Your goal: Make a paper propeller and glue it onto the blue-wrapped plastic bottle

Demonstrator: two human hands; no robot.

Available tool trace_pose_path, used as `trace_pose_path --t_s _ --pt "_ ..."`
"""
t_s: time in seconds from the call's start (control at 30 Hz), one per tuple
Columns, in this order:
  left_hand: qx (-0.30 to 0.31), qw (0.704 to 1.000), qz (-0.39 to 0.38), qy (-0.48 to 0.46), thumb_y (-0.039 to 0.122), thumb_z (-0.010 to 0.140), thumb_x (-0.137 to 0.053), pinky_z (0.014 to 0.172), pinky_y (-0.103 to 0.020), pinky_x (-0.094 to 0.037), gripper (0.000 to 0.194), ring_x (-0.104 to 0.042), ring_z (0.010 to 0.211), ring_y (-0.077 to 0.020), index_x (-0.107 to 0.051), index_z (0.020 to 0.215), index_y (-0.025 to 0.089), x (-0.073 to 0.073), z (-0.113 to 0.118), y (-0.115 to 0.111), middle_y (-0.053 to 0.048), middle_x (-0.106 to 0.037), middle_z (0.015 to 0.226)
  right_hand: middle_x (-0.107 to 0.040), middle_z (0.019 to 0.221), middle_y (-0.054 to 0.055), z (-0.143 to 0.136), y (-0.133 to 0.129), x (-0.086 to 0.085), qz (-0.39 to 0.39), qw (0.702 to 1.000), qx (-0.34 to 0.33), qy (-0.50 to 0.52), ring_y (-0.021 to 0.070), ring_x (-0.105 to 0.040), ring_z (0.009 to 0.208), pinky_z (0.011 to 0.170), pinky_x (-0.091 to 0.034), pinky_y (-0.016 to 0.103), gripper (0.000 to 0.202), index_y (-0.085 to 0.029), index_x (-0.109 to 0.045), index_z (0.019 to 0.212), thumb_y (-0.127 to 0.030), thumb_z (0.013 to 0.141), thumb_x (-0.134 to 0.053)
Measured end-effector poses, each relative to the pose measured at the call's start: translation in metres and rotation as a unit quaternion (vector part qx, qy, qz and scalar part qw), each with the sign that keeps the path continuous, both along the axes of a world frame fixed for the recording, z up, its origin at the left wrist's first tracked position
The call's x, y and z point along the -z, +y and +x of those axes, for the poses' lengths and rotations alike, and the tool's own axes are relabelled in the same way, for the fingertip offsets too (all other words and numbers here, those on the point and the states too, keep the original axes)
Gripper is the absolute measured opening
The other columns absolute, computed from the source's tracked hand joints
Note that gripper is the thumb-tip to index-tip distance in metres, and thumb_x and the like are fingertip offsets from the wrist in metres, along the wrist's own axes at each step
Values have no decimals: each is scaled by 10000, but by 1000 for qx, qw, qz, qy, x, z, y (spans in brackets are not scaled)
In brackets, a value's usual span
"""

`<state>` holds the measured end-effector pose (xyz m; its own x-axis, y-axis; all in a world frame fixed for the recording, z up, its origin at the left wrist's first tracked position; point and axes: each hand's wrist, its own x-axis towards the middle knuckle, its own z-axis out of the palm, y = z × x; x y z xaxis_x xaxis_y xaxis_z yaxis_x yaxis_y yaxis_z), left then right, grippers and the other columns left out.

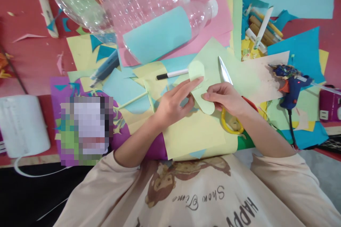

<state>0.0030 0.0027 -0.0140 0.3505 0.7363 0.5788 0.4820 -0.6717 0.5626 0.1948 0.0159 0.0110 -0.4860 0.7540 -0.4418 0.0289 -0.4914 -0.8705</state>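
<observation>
A pale green paper cutout point(204, 101) with rounded ends lies slantwise between my two hands. My left hand point(174, 103) has its fingers over the cutout's middle, pressing or pinching it. With thumb and fingers, my right hand point(223, 97) grips the lower right edge of the same cutout. Scissors point(226, 71) with red and yellow handles lie partly beneath my right hand, their blades pointing away from me. Just beyond my left hand rests a marker point(172, 73) with a black cap. Below the cutout are a green sheet point(213, 53) and a yellow sheet point(197, 134).
Clear plastic bottles point(197, 16) lie at the back, one wrapped in light blue paper point(160, 33). A blue glue gun point(291, 85) lies on the right, its cord running toward me. Several markers point(263, 28) and paper scraps sit at the back right. A white box-like object point(23, 124) is at the left.
</observation>
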Motion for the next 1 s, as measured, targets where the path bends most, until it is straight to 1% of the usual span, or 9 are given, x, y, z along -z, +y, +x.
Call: trace_pose_path --t_s 0.17,0.37,0.47,0.6,0.83,1.0 --pt "0 1000 0 3 52 845 -489 760 -188 -569 510 -689 849 -102 -506 1327 219 1 0 -1 -59 -698 1163 -455 366 -66 1 0 3 0 1000 -2 8 23 -351 333 339 -189 187 374 -156 -571 531 -390 782 -718" --pt "2 1000 -3 0 66 859 -482 755 -189 -574 485 -688 863 -104 -521 1318 217 1 1 -1 -57 -694 1170 -456 366 -67 0 1 3 -4 1000 -1 17 20 -351 328 334 -184 186 366 -154 -567 528 -368 781 -721" --pt "1 1000 2 11 84 869 -481 737 -192 -582 465 -688 834 -102 -524 1313 214 1 0 -1 -61 -701 1154 -426 352 -77 0 1 3 -13 1000 -4 16 17 -320 318 331 -161 188 356 -155 -564 526 -351 773 -729" --pt "1 1000 -4 22 85 873 -467 741 -204 -587 471 -690 820 -103 -518 1320 223 0 -1 -1 -56 -695 1173 -394 344 -86 0 1 3 -22 1000 -7 14 14 -283 311 330 -138 190 365 -158 -557 530 -370 781 -715" --pt "5 1000 2 25 44 847 -471 752 -200 -583 476 -693 829 -104 -532 1296 191 0 0 -1 -68 -702 1154 -398 356 -84 1 1 3 -20 1000 -8 18 15 -291 318 330 -147 188 361 -160 -545 531 -358 792 -697" --pt "-2 999 2 38 65 858 -478 753 -213 -586 467 -687 803 -103 -529 1301 204 0 0 -1 -58 -704 1149 -420 390 -81 0 2 1 -24 999 18 22 18 -323 327 328 -167 184 330 -165 -534 546 -323 805 -662"
